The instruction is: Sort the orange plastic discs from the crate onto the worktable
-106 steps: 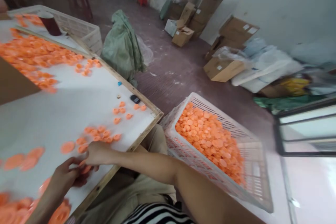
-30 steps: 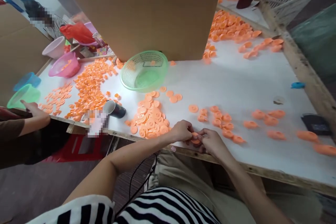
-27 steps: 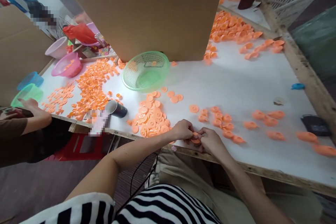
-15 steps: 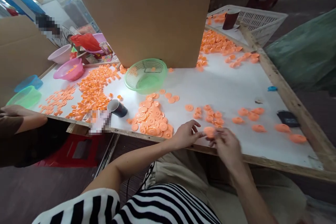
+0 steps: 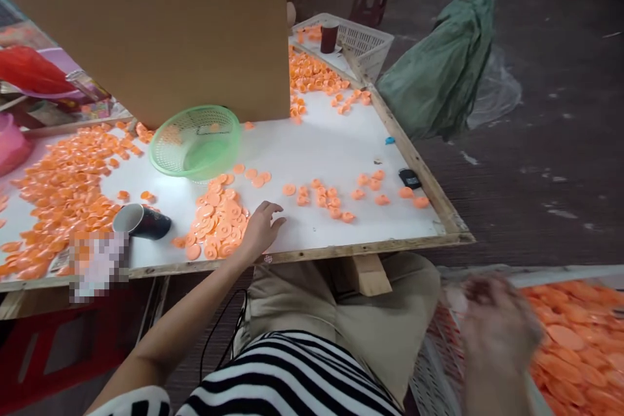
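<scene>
orange discs [image 5: 217, 224] lie in a loose pile on the white table top [image 5: 302, 143], just to the left of the left hand [image 5: 260, 227]. that hand rests palm down near the table's front edge, fingers spread and holding nothing, its edge touching the pile.

the right hand [image 5: 497, 328] hangs low, off the table, over a white crate [image 5: 429, 377] filled with more discs [image 5: 575, 344]. it is badly blurred, so i cannot tell whether it is closed on anything.

past the left fingertips a thin scatter of single discs [image 5: 331, 201] runs toward the right rim, where a small black device [image 5: 408, 177] lies. beyond the pile sits a green mesh basket [image 5: 195, 142], backed by a tall cardboard box [image 5: 146, 26]. left of the pile a dark cup [image 5: 142, 222] lies on its side. well away, on the floor beyond the table's right rim, slumps a green sack [image 5: 439, 71].
</scene>
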A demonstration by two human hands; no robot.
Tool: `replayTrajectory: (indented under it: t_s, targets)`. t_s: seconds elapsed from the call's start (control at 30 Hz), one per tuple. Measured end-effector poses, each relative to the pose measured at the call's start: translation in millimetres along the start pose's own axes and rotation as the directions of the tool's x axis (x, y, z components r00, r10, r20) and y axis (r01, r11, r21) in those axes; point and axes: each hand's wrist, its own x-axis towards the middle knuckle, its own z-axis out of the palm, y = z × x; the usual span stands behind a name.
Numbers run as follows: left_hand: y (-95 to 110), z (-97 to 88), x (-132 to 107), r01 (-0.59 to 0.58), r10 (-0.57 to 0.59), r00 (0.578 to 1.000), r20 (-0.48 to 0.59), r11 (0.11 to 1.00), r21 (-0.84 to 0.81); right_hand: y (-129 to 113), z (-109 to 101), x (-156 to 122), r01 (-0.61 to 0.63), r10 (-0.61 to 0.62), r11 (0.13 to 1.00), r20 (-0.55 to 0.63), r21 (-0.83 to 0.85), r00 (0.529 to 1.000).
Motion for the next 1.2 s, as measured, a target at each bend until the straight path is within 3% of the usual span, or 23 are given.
replayTrajectory:
  t_s: [0.07,0.13,0.23,0.3,0.4,0.53,0.6,0.7,0.8,0.87,0.93,1.07,1.2]
  targets:
    - [-4,-6.2,5,-0.018,0.020,1.000,-0.023,0.996,0.085,-6,54,-20,-0.041,0.052,0.997,0.157,-0.072,0.986]
    - [-11,-14.2,8,-0.005,0.013,0.999,-0.046,0.985,0.171,-13,107,-39,0.048,0.032,0.981,0.404,-0.186,0.914]
    - [-21,-24.0,12,0.028,-0.013,0.998,-0.062,0.969,0.246,-15,175,-58,0.327,-0.111,0.926,0.690,-0.190,0.715]
    - [-24,-24.6,18,-0.012,0.024,0.999,-0.043,0.964,0.266,-11,212,-65,0.513,-0.192,0.842,0.795,-0.168,0.576]
    - [-22,-14.6,39,-0.171,0.170,0.985,0.027,0.943,0.285,0,249,-72,0.702,-0.216,0.684,0.864,-0.198,0.454]
    - [-19,6.1,72,-0.337,0.299,0.939,0.168,0.896,0.289,13,254,-84,0.810,-0.195,0.551,0.913,-0.201,0.359]
    - [-19,13.1,81,-0.344,0.302,0.935,0.183,0.899,0.273,18,244,-90,0.811,-0.189,0.553,0.920,-0.190,0.344]
    - [-18,15.4,78,-0.262,0.250,0.964,0.094,0.952,0.160,22,229,-95,0.768,-0.199,0.621,0.917,-0.154,0.345]
    - [-12,11.7,60,-0.053,0.054,0.999,0.000,0.990,-0.130,24,221,-96,0.641,-0.193,0.752,0.879,-0.154,0.437]
    - [-5,11.5,45,0.095,-0.080,0.995,0.056,0.926,-0.365,25,220,-96,0.509,-0.121,0.838,0.841,-0.199,0.527]
    - [2,15.8,31,0.189,-0.134,0.981,0.143,0.840,-0.508,25,221,-96,0.413,-0.019,0.873,0.829,-0.258,0.559]
    - [11,31.5,18,0.250,-0.183,0.967,0.180,0.828,-0.502,24,223,-97,0.441,0.097,0.819,0.845,-0.368,0.525]
    - [15,38.0,20,0.307,-0.233,0.949,0.214,0.842,-0.444,23,225,-95,0.462,0.138,0.779,0.835,-0.423,0.533]
